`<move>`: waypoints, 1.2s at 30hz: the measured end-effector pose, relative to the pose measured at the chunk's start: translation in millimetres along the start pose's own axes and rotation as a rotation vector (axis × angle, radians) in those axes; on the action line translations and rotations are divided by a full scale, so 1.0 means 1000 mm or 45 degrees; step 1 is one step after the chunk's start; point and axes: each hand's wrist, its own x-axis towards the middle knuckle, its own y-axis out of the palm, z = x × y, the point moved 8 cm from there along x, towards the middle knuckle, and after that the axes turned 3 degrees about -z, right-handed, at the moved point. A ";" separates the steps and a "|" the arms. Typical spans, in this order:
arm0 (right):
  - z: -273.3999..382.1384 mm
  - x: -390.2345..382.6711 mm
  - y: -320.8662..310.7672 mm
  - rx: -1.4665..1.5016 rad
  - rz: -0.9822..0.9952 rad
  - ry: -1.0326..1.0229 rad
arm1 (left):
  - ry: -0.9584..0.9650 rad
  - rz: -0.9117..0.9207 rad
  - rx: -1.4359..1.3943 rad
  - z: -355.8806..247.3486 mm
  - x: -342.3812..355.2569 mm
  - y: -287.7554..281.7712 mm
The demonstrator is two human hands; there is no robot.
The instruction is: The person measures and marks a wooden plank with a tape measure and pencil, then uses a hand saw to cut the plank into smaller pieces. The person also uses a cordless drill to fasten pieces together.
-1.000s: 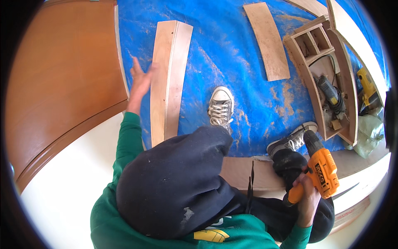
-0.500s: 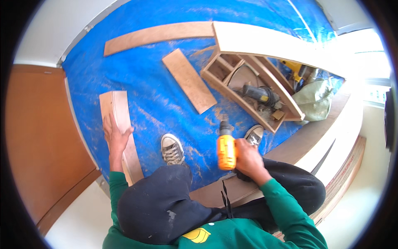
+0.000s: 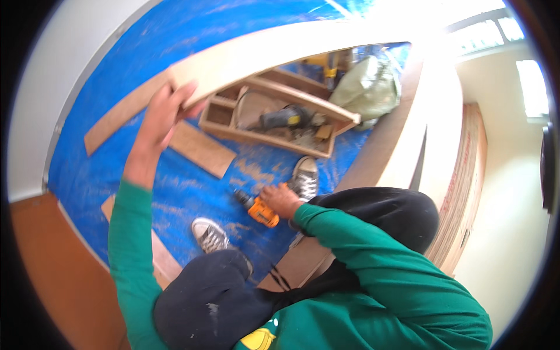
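Observation:
My left hand is closed around the near left end of a long pale board, thumb and fingers on either side of its edge. The board stretches away to the right over a wooden tool tray and fades into glare. Low over the blue sheet, beside my right shoe, my right hand grips the handle of an orange cordless drill. Its dark chuck points away to the left; whether it rests on the floor I cannot tell. A short plank lies below my left wrist.
In the tray lies a grey angle grinder. Behind it sits a pale green sack. Another plank lies at far left, and a narrow one beside my left knee. Stacked sheets stand at right.
My left hand has left the narrow plank and moved up to the long board, taking hold of its end. The drill has gone down and left, its chuck turning leftward. The view has shifted right.

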 end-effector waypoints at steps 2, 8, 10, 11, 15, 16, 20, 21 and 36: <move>0.005 0.003 -0.025 0.035 -0.011 0.079 | -0.025 -0.108 0.070 -0.005 -0.036 -0.013; 0.039 -0.053 -0.200 0.418 -0.061 0.018 | -0.092 -0.375 0.146 -0.023 -0.213 -0.078; 0.048 -0.112 -0.270 0.595 -0.179 -0.060 | -0.142 -0.508 0.129 -0.027 -0.280 -0.112; 0.046 -0.150 -0.306 0.703 -0.320 -0.144 | -0.123 -0.591 0.136 -0.033 -0.308 -0.130; -0.008 -0.322 -0.383 1.259 -1.025 -0.106 | -0.016 -0.768 0.164 -0.070 -0.403 -0.194; -0.028 -0.355 -0.378 1.255 -1.126 0.119 | 0.042 -0.903 0.167 -0.077 -0.430 -0.209; -0.094 -0.486 -0.307 1.219 -1.511 0.755 | 0.105 -1.127 0.143 -0.117 -0.528 -0.275; -0.107 -0.514 -0.275 1.190 -1.532 0.998 | 0.167 -1.141 0.150 -0.125 -0.554 -0.294; -0.162 -0.718 0.125 0.677 -0.760 2.164 | 0.090 -0.686 -0.321 -0.026 -0.689 -0.341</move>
